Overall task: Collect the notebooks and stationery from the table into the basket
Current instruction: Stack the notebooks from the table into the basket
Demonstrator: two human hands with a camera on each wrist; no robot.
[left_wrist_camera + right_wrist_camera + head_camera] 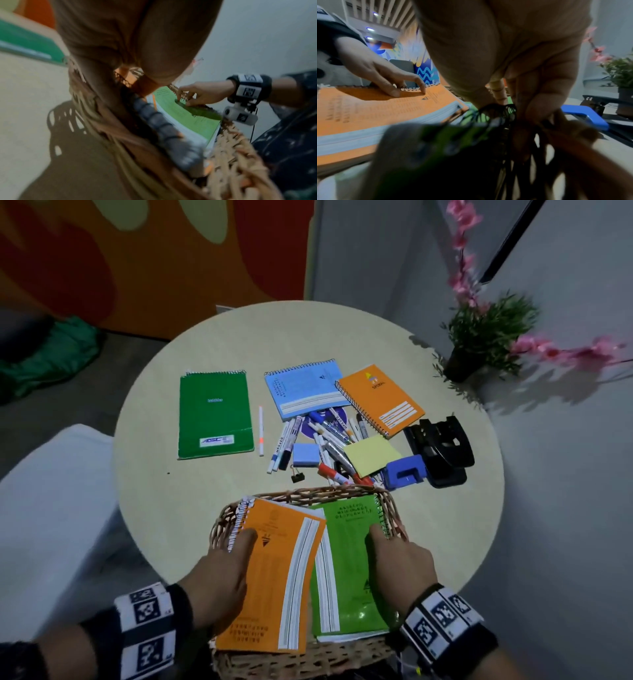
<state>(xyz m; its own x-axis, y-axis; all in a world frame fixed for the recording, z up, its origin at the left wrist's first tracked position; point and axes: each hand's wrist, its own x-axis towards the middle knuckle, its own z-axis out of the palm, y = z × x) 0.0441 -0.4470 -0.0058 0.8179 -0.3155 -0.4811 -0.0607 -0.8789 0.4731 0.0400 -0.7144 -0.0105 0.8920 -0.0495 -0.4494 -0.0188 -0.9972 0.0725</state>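
Already in the basket: orange notebook gripped at its spiral edge by left hand, green notebook likewise by right hand; probably light, bendy, slick-covered, so best held by stiff spiral spines.

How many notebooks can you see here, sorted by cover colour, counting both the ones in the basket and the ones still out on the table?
Orange notebooks: 2, one in the basket, one on the table
Green notebooks: 2, one in the basket, one on the table
Blue notebooks: 1, on the table
Total: 5
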